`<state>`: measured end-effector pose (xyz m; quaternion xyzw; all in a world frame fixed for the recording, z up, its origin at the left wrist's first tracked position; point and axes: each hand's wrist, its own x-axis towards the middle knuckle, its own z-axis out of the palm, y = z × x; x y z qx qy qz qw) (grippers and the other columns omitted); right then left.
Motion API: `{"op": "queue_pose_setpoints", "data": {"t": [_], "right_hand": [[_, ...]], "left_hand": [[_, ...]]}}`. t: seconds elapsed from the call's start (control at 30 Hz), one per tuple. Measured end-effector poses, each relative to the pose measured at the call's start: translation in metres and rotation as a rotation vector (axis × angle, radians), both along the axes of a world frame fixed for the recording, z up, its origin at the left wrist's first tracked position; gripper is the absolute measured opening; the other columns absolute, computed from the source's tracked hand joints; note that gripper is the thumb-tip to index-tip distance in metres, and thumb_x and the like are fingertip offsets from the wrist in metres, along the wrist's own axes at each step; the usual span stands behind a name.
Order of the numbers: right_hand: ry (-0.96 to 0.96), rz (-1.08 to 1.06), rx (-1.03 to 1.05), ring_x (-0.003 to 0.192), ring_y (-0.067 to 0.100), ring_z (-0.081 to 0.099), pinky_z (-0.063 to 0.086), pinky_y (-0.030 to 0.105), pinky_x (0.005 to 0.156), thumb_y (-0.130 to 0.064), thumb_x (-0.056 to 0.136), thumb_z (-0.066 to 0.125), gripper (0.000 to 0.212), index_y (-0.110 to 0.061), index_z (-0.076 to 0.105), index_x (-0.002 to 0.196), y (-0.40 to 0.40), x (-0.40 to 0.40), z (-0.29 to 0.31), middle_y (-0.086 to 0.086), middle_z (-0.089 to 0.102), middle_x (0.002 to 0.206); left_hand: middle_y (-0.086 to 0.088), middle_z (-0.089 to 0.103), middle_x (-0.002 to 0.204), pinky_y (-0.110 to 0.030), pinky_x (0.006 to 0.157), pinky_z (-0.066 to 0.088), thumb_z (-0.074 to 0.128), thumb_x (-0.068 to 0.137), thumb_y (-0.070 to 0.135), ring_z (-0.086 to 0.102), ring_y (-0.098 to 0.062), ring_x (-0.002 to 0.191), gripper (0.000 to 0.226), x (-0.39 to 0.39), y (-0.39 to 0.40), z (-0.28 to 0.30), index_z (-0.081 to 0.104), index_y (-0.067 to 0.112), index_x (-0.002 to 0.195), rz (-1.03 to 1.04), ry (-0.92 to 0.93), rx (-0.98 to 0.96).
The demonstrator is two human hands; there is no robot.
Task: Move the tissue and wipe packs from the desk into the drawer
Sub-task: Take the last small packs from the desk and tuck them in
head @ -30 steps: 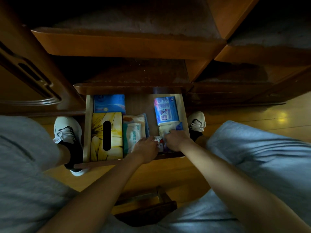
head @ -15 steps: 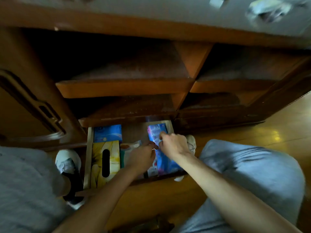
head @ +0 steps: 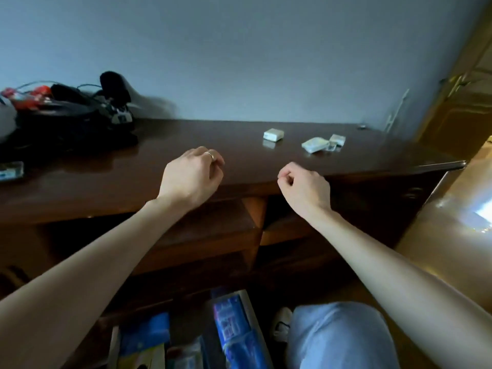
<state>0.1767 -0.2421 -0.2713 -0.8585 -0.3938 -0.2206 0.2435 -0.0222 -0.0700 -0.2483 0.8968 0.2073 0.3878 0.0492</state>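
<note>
My left hand [head: 190, 177] and my right hand [head: 303, 189] are raised at the front edge of the dark wooden desk [head: 165, 166], both with fingers curled and holding nothing. On the desk's right part lie a small white pack [head: 273, 135], a pale flat pack [head: 314, 144] and a small clear-wrapped pack [head: 336, 141]. The open drawer [head: 249, 310] shows at the bottom edge, with a blue pack [head: 234, 331] and another blue pack [head: 145, 334] inside.
A pile of black gear and cables with red parts [head: 69, 107] sits at the desk's back left. A small clear case [head: 10, 170] lies at the left edge. A wooden door [head: 463, 102] stands on the right. My knee [head: 338, 336] is by the drawer.
Both hands have left the drawer and risen to the desk edge, empty. The view has swung up from the drawer to the desk top.
</note>
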Motion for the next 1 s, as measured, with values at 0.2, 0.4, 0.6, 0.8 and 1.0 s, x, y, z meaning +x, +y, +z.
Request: {"op": "queue_pose_setpoints", "data": {"t": [0.2,0.4,0.6,0.8,1.0], "right_hand": [[0.091,-0.18,0.03,0.118,0.027,0.058,0.045,0.037,0.073,-0.044,0.094,0.054,0.034,-0.03,0.057,0.124,0.025,0.105,0.039,-0.003,0.067,0.125],[0.416,-0.326,-0.047,0.134,0.036,0.042,0.042,0.048,0.1,-0.075,0.081,0.056,0.078,-0.038,0.04,0.148,0.047,0.211,0.047,0.009,0.042,0.15],[0.447,-0.347,-0.244,0.137,0.04,0.038,0.037,0.051,0.106,-0.083,0.071,0.05,0.08,-0.048,0.044,0.143,0.081,0.287,0.032,0.01,0.036,0.151],[0.325,-0.255,-0.254,0.122,0.038,0.042,0.037,0.044,0.091,-0.07,0.073,0.052,0.06,-0.04,0.051,0.125,0.099,0.324,0.017,0.014,0.05,0.127],[0.137,-0.12,-0.226,0.122,0.032,0.046,0.043,0.041,0.093,-0.053,0.079,0.07,0.053,-0.034,0.055,0.126,0.105,0.327,0.022,0.01,0.045,0.135]], "left_hand": [[0.003,0.065,0.109,-0.034,0.075,0.048,0.053,0.09,0.031,0.063,-0.025,0.102,0.024,0.096,0.038,0.021,0.069,0.03,0.109,0.016,0.139,-0.1],[-0.003,0.051,0.134,-0.04,0.091,0.048,0.055,0.09,0.035,0.049,-0.026,0.124,0.046,0.228,0.05,0.031,0.054,0.027,0.136,-0.064,0.277,-0.182],[-0.005,0.036,0.151,-0.046,0.112,0.03,0.048,0.094,0.046,0.031,-0.029,0.14,0.057,0.334,0.071,0.01,0.041,0.032,0.149,-0.054,0.335,-0.166],[-0.009,0.039,0.146,-0.049,0.105,0.038,0.047,0.099,0.053,0.038,-0.034,0.132,0.049,0.402,0.087,-0.008,0.058,0.02,0.134,0.0,0.453,-0.217],[-0.008,0.044,0.125,-0.044,0.091,0.041,0.042,0.102,0.028,0.045,-0.034,0.109,0.021,0.404,0.08,-0.011,0.057,0.027,0.117,0.011,0.337,-0.047]]}}
